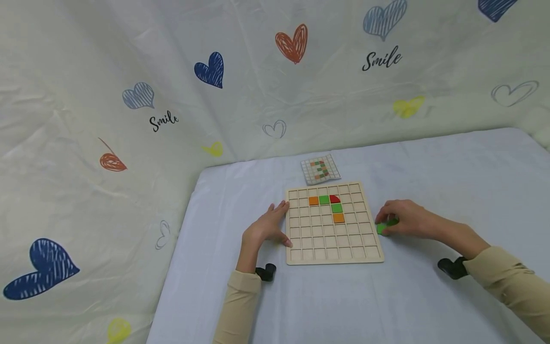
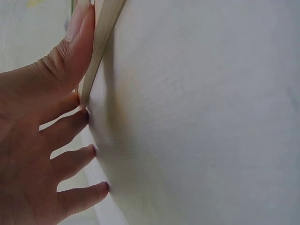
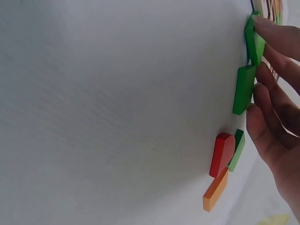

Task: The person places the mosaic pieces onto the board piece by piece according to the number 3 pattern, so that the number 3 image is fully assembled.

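A wooden grid board (image 1: 315,255) lies on the table, with orange, green and red tiles set in an angled row; one orange tile (image 1: 339,218) ends it. My left hand (image 1: 267,224) rests at the board's left edge, fingers spread and thumb near its lower left corner. Right of the board, my right hand (image 1: 408,219) pinches a green tile (image 3: 254,40) between thumb and fingers, the tile tilted near the table. A second green tile (image 3: 243,89) lies close under the fingers.
Behind the board lies a pattern card (image 1: 320,169). In the right wrist view, a red rounded tile (image 3: 222,154), an orange tile (image 3: 215,190) and another green tile (image 3: 237,150) lie beyond the hand. A cloth with printed hearts (image 1: 240,105) hangs behind the table.
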The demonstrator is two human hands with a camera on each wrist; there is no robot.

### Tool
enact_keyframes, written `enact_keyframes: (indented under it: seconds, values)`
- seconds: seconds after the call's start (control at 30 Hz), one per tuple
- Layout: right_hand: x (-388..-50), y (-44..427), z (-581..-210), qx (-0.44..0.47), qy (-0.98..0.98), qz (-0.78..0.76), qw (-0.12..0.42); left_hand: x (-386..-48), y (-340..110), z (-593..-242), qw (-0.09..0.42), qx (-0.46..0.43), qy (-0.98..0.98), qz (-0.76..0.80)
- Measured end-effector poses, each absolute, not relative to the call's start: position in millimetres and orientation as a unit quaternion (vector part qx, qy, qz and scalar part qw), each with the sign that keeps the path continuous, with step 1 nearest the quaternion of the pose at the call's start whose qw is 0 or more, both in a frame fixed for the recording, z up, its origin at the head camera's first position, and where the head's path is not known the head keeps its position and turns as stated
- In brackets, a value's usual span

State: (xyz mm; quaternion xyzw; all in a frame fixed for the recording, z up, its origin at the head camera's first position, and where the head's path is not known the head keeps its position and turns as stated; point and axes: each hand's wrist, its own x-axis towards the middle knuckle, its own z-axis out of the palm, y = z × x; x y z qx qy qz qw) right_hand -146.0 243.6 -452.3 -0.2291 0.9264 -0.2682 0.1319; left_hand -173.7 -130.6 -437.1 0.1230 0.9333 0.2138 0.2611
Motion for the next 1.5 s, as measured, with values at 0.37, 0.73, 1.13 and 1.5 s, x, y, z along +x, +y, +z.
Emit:
enact_keyframes:
  seconds: [0.37,0.73,1.13,1.5]
  values:
    - [-146.7,242.5,-451.2,-0.232,0.912,-0.302,0.152,-172.5,-130.0,-434.7,0.264,0.117,0.933,0.214]
    - [-147.3,247.4,-452.6,-0.258,0.909,-0.309,0.112,-172.8,-129.9,-434.6,0.265,0.117,0.933,0.211]
    - [-147.2,252.3,-448.2,-0.221,0.919,-0.313,0.096,-172.2,-130.0,-433.9,0.268,0.116,0.935,0.2]
    - [-147.1,253.0,-448.8,-0.212,0.922,-0.319,0.049,-172.4,-131.1,-435.3,0.264,0.119,0.934,0.21]
